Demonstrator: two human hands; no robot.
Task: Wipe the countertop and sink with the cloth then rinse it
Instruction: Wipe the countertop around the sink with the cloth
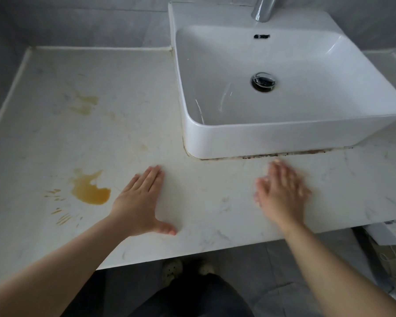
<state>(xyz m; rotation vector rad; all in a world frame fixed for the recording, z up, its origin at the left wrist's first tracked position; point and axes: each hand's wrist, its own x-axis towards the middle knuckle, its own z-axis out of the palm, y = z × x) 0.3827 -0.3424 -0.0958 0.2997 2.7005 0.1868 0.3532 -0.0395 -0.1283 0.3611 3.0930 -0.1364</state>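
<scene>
Judging by the layout, the wipe has not begun: no cloth shows anywhere in view, and neither grip holds one. The next move calls for fetching the cloth, then working from the far left toward the sink.

Well left of the sink, the desk carries an orange puddle with thin streaks beside it, and a fainter yellow stain further back. These look dried at the edges and will likely need firm passes.

The left grip lies flat on the desk, in front of the sink's left corner. Its fingers are straight and together, the thumb is spread wide, and it holds nothing.

The right grip is blurred. It sits just in front of the sink's front wall, fingers straight and empty. Whether it touches the desk cannot be told.

A dark grime line runs along the sink's base where it meets the desk, and that seam will need the cloth's edge. Inside the basin are faint streaks left of the drain. The tap stands at the back, ready for rinsing.
</scene>
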